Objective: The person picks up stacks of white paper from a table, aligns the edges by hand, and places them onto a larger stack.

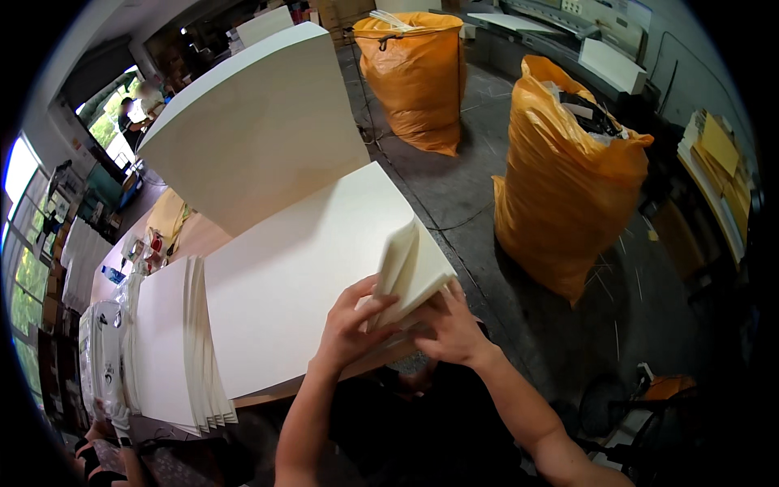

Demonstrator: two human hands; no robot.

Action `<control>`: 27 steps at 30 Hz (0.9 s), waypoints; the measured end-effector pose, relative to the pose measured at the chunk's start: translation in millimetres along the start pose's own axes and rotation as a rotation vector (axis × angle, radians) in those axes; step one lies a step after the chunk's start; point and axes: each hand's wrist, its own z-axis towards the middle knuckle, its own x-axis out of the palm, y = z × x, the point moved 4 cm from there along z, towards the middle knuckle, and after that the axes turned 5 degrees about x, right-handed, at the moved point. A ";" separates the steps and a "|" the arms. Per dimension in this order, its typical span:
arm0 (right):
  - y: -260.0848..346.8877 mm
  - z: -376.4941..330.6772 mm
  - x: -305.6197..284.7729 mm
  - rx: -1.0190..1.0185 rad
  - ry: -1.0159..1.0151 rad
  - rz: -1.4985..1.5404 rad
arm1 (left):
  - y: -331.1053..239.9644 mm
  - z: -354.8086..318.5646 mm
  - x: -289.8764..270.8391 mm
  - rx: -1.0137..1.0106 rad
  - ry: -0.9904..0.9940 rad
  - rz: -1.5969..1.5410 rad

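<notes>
A wide stack of large cream-white paper sheets (300,268) lies on the table in front of me. At its right end the near corner of several sheets is bent up into a curled fold (398,256). My left hand (353,325) is closed on the near edge of the fold, its fingers curved against the paper. My right hand (454,329) grips the stack's right corner, with its fingertips partly hidden by the paper. Left of the stack lie several fanned bundles of like sheets (166,341).
A tall stack of paper (268,122) rises at the table's far side. Two orange sacks (414,81) stand on the floor to the right. Plastic-wrapped packs (105,349) and a bottle (112,274) are at the left. Another person's arm (130,463) shows lower left; people stand far left.
</notes>
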 end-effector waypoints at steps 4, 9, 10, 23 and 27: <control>-15.1 -9.7 14.0 0.214 0.375 0.209 | -7.7 -2.8 6.7 0.094 0.135 0.233; -6.2 -1.0 4.2 0.103 0.151 0.156 | 1.1 7.3 11.3 0.029 0.133 0.219; -4.5 0.1 1.1 0.105 0.103 0.201 | 1.4 9.7 12.9 0.027 0.130 0.225; -16.9 39.1 -51.0 0.580 0.076 0.363 | 3.3 7.5 0.9 -0.142 -0.005 0.036; -14.4 35.4 -7.6 0.395 -0.122 0.141 | 7.6 11.2 4.1 -0.069 -0.089 -0.114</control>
